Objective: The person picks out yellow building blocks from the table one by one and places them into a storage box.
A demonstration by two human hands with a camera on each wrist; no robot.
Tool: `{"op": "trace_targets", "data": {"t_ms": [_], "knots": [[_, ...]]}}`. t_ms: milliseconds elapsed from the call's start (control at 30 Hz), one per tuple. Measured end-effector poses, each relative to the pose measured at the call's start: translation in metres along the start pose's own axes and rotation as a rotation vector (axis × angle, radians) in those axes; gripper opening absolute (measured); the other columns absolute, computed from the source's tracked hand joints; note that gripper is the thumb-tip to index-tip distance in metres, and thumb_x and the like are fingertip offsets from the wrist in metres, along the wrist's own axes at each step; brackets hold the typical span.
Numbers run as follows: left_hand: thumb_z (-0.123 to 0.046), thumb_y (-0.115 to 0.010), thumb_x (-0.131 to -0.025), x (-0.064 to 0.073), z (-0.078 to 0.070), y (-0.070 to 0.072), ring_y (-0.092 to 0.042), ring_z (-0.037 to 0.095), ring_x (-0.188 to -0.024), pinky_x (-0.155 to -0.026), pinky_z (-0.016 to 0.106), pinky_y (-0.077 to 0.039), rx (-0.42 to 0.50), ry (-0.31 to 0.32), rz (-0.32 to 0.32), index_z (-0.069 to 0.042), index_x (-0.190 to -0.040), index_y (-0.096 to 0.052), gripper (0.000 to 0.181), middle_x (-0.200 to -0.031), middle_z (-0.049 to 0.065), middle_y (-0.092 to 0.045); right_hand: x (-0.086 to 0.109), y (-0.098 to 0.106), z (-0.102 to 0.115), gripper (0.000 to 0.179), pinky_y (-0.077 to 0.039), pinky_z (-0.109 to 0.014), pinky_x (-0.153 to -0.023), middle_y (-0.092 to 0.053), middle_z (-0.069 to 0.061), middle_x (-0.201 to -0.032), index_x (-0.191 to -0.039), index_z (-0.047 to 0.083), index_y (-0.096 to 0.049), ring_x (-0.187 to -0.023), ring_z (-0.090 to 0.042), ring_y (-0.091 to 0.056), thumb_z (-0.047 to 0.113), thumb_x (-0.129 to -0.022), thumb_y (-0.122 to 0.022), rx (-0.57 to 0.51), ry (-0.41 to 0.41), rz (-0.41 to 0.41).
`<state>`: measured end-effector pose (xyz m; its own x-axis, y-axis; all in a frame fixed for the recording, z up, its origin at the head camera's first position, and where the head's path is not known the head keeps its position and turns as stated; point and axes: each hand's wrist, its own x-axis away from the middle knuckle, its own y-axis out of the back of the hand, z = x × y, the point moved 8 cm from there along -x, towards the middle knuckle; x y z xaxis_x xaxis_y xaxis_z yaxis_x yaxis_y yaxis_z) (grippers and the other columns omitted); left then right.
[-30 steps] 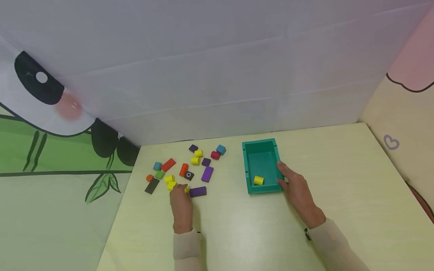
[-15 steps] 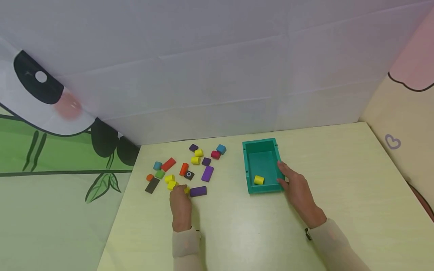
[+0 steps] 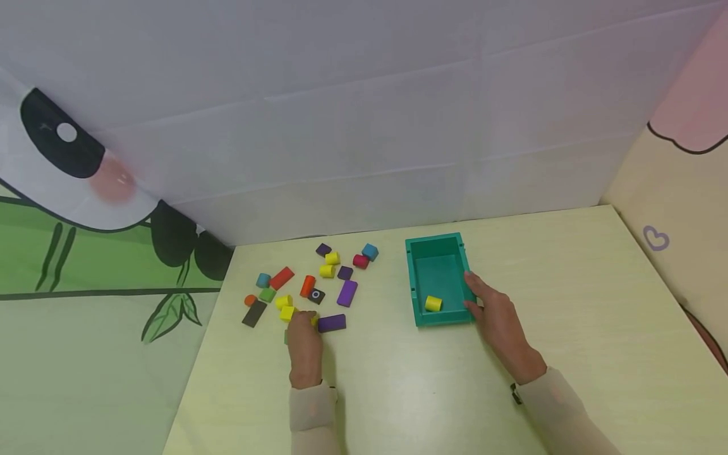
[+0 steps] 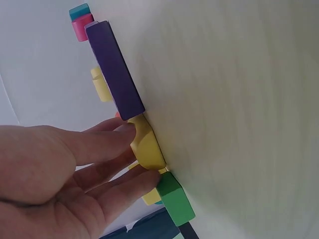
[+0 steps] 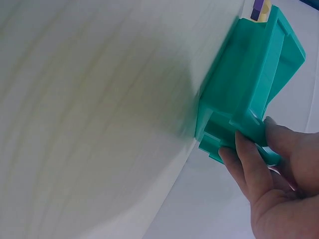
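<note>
My left hand [image 3: 304, 347] is down among the scattered blocks. Its thumb and fingers pinch a yellow cylinder block [image 4: 148, 144], partly hidden by the hand in the head view. Against one end of that block lies a long purple block [image 4: 114, 69], and a green block [image 4: 176, 199] sits by the fingertips on the other side. Over on the right, my right hand [image 3: 503, 325] grips the right wall of a teal plastic box [image 5: 259, 74], thumb over the rim and fingers outside. One yellow cylinder [image 3: 433, 304] lies inside the box, near its front.
Several more blocks lie around the left hand: a red one [image 3: 281, 278], a dark grey one [image 3: 254, 313], an orange cylinder [image 3: 308, 285], a purple one [image 3: 347, 293] and a blue one [image 3: 370, 252]. A cloth-covered wall [image 3: 364, 151] rises along the table's back edge.
Hardly anything differs. Both hands keep their places, the left at the yellow cylinder and the right on the box; the head view shifts very slightly.
</note>
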<state>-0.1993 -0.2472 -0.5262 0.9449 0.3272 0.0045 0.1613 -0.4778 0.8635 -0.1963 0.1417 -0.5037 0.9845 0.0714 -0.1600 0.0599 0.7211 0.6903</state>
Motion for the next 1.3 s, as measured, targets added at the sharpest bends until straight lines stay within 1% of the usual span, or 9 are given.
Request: {"op": "trace_targets", "data": {"t_ms": [200, 300, 433, 533, 600, 700, 833, 1100, 1300], "knots": [[0.02, -0.045, -0.097, 0.0, 0.002, -0.001, -0.066, 0.046, -0.113, -0.101, 0.055, -0.055, 0.0, 0.012, 0.004, 0.015, -0.12, -0.07, 0.034, -0.116, 0.031, -0.068, 0.0, 0.001, 0.001, 0.066, -0.051, -0.058, -0.106, -0.051, -0.026, -0.154, -0.153, -0.006, -0.048, -0.138, -0.047, -0.052, -0.006, -0.093, -0.075, 0.001, 0.01, -0.011], [0.02, -0.045, -0.098, -0.002, 0.003, -0.001, -0.066, 0.045, -0.113, -0.102, 0.055, -0.055, 0.004, 0.039, 0.028, 0.014, -0.121, -0.07, 0.035, -0.118, 0.03, -0.068, 0.0, 0.001, 0.001, 0.066, -0.051, -0.059, -0.105, -0.052, -0.026, -0.153, -0.152, -0.007, -0.048, -0.137, -0.047, -0.053, -0.006, -0.093, -0.075, 0.001, 0.017, -0.017], [0.019, -0.045, -0.099, -0.005, 0.006, -0.002, -0.065, 0.044, -0.114, -0.104, 0.056, -0.054, 0.002, 0.086, 0.075, 0.012, -0.121, -0.071, 0.035, -0.121, 0.03, -0.068, -0.001, 0.0, 0.0, 0.066, -0.051, -0.058, -0.105, -0.052, -0.026, -0.153, -0.153, -0.006, -0.048, -0.137, -0.047, -0.053, -0.006, -0.092, -0.075, 0.001, 0.014, -0.015], [0.019, -0.045, -0.098, -0.007, 0.007, -0.003, -0.065, 0.044, -0.116, -0.106, 0.056, -0.053, -0.009, 0.099, 0.091, 0.012, -0.12, -0.071, 0.035, -0.121, 0.03, -0.068, -0.001, 0.0, 0.0, 0.066, -0.051, -0.058, -0.105, -0.052, -0.026, -0.153, -0.153, -0.006, -0.048, -0.138, -0.047, -0.053, -0.006, -0.093, -0.075, 0.004, 0.012, -0.01], [0.019, -0.045, -0.099, -0.007, 0.008, -0.003, -0.064, 0.045, -0.117, -0.107, 0.056, -0.052, -0.013, 0.1, 0.09, 0.011, -0.119, -0.072, 0.034, -0.121, 0.03, -0.068, -0.001, 0.0, 0.0, 0.067, -0.051, -0.057, -0.105, -0.052, -0.026, -0.153, -0.153, -0.006, -0.048, -0.138, -0.047, -0.053, -0.006, -0.092, -0.075, 0.006, 0.012, -0.009], [0.02, -0.045, -0.097, -0.007, 0.006, -0.002, -0.065, 0.046, -0.116, -0.106, 0.056, -0.052, -0.019, 0.085, 0.078, 0.012, -0.117, -0.072, 0.034, -0.12, 0.031, -0.068, -0.001, 0.0, 0.001, 0.067, -0.052, -0.057, -0.105, -0.053, -0.025, -0.153, -0.153, -0.006, -0.048, -0.137, -0.046, -0.053, -0.006, -0.092, -0.076, 0.008, 0.018, -0.015], [0.021, -0.046, -0.096, -0.005, 0.004, -0.001, -0.065, 0.046, -0.116, -0.106, 0.056, -0.053, -0.016, 0.083, 0.067, 0.012, -0.118, -0.072, 0.034, -0.119, 0.031, -0.068, -0.001, 0.001, 0.001, 0.066, -0.051, -0.057, -0.105, -0.053, -0.025, -0.152, -0.152, -0.006, -0.049, -0.137, -0.046, -0.054, -0.005, -0.092, -0.076, 0.012, 0.025, -0.022], [0.02, -0.048, -0.099, -0.003, 0.001, 0.003, -0.063, 0.043, -0.115, -0.107, 0.054, -0.052, -0.01, 0.13, 0.08, 0.011, -0.124, -0.069, 0.034, -0.122, 0.029, -0.065, 0.0, 0.002, 0.003, 0.066, -0.052, -0.057, -0.104, -0.054, -0.026, -0.152, -0.152, -0.007, -0.049, -0.136, -0.047, -0.054, -0.006, -0.092, -0.076, 0.01, 0.033, -0.028], [0.021, -0.049, -0.098, -0.002, -0.004, 0.008, -0.062, 0.043, -0.115, -0.108, 0.055, -0.052, 0.01, 0.125, 0.067, 0.01, -0.126, -0.069, 0.036, -0.122, 0.029, -0.065, 0.0, 0.001, 0.002, 0.067, -0.052, -0.057, -0.105, -0.053, -0.026, -0.152, -0.153, -0.007, -0.048, -0.137, -0.046, -0.054, -0.006, -0.092, -0.076, 0.008, 0.023, -0.021]]}}
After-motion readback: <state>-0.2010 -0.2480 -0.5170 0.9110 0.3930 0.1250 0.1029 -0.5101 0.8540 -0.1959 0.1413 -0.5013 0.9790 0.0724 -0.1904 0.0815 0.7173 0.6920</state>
